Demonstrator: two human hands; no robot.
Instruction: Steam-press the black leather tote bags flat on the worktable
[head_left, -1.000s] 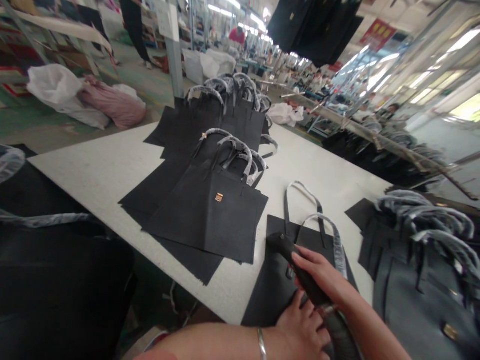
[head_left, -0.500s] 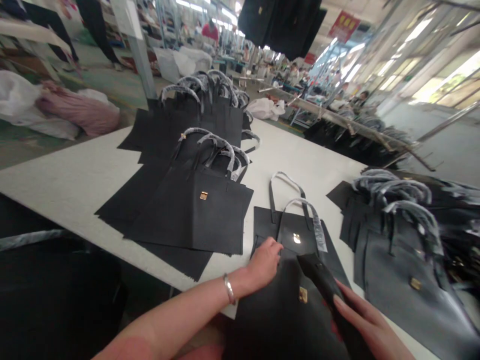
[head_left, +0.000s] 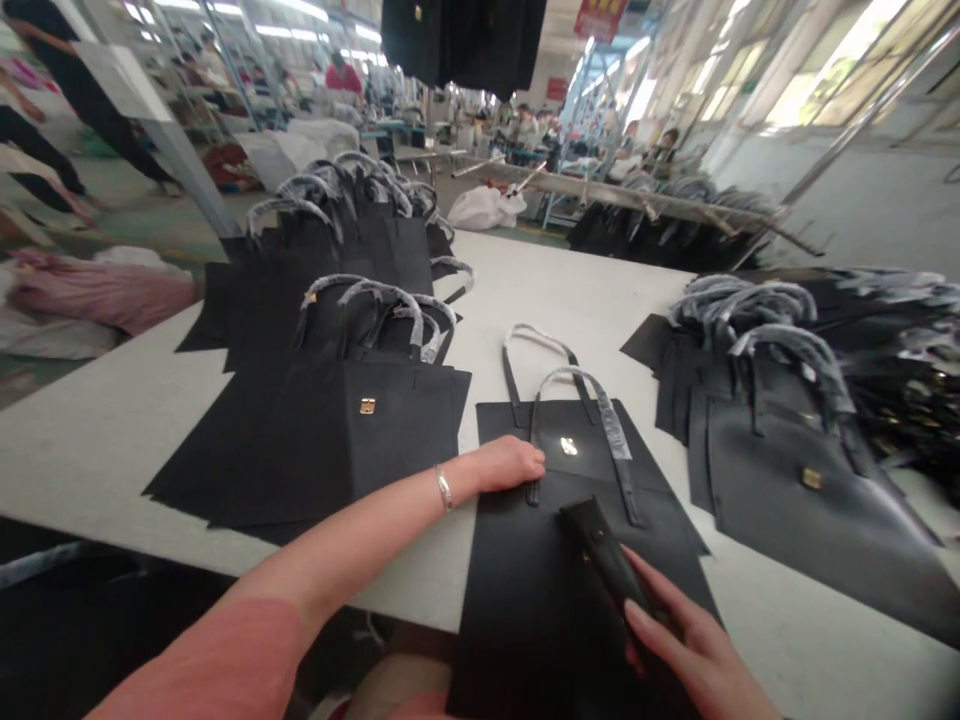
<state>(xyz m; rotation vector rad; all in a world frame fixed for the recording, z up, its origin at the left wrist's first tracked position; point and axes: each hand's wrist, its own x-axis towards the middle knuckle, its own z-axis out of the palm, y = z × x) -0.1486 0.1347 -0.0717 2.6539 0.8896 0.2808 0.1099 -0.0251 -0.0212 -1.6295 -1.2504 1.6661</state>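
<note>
Pressing flat left hand (head_left: 510, 465), fingers extended and empty, onto overlapping black tote bags (head_left: 525, 620) while curling right hand (head_left: 694, 640) around black handheld tool (head_left: 600, 550)

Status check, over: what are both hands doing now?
Left hand flat on black tote bag. Right hand holding black handheld tool. Stacked totes both sides.

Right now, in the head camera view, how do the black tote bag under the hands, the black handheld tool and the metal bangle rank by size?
1. The black tote bag, clearly largest.
2. The black handheld tool.
3. The metal bangle, smallest, though the tool's nearness to the camera may exaggerate that gap.
</note>
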